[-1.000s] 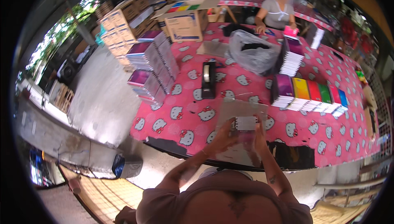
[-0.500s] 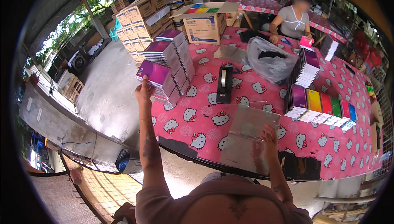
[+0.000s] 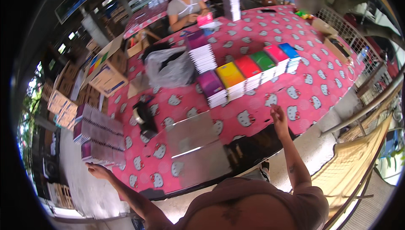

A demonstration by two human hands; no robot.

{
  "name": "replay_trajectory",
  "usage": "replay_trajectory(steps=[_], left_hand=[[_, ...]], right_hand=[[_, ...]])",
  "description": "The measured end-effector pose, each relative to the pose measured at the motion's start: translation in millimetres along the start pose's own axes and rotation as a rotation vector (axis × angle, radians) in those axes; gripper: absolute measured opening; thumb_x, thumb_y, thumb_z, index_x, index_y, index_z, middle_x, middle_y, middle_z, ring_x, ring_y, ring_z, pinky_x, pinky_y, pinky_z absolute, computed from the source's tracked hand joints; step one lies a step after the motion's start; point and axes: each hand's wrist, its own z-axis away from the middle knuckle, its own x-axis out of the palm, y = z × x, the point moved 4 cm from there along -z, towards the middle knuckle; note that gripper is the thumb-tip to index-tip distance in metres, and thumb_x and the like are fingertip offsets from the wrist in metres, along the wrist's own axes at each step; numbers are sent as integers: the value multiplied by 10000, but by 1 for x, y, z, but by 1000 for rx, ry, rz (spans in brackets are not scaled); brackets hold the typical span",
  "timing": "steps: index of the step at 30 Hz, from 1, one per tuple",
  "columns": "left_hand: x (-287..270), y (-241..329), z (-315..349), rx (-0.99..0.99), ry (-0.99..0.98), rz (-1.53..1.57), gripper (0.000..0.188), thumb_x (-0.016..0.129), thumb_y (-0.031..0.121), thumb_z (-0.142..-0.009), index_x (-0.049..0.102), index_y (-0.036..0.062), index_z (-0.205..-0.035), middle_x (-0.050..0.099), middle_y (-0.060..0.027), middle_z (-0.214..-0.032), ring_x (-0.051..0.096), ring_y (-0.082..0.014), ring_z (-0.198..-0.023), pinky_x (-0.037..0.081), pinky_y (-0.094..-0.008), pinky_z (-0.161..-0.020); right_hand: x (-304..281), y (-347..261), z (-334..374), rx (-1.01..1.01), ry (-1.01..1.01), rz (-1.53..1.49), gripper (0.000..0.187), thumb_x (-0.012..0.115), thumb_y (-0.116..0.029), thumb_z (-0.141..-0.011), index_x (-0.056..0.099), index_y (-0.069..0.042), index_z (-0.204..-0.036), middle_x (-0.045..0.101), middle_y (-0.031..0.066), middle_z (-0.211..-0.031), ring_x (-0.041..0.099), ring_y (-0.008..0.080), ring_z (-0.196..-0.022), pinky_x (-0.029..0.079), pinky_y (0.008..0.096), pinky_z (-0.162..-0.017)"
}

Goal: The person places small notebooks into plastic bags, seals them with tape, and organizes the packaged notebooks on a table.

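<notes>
Head view: pink-covered table (image 3: 261, 99), concrete floor (image 3: 72, 160); notebook stacks (image 3: 101, 137) at the left edge, left hand (image 3: 98, 171) beside them, grip unclear; right hand (image 3: 279, 119), fingers parted, near the front edge; tape dispenser (image 3: 145, 121), plastic bag (image 3: 171, 70) farther in.

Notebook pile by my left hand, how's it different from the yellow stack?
The notebook pile by your left hand is larger, with several stacks; the yellow stack is a single column. The pile shows purple covers and dark spirals; the yellow stack has a yellow cover and white edges. Both sit on the pink table.
</notes>
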Motion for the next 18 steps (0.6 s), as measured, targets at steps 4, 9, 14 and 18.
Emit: replay_trajectory(steps=[4,9,14,18], left_hand=[[-8,188,290,636,-551,446,296,501,235,-998,671,-7,-1002,661,-119,-930,618,-230,-828,505,-354,-749],[-29,402,667,1143,-1166,922,502,728,205,-865,584,41,-1317,462,-211,-1423,493,-386,-1277,421,-468,-1042],[21,490,801,1377,-926,671,471,681,159,-853,604,64,-1307,544,-200,-1345,546,-378,-1225,474,-472,-991],[67,489,805,1372,-1040,720,239,632,56,-838,677,51,-1073,671,-114,-818,666,-323,-745,553,-437,-674]], right_hand=[[-80,-22,-112,-404,153,551,466,684,-98,-862,561,-64,-1310,563,165,-1305,551,350,-1201,451,440,-1012],[-133,9,-270,-553,137,1070,782,675,-104,-818,350,-178,-1525,421,113,-1496,381,337,-1390,327,573,-1092],[-166,4,-302,-667,-92,1158,451,658,-57,-830,621,-104,-1277,631,64,-1185,593,291,-1132,427,536,-937],[-212,-2,-260,-321,35,313,302,608,56,-832,692,-63,-1096,694,79,-1042,671,251,-966,512,436,-792]])
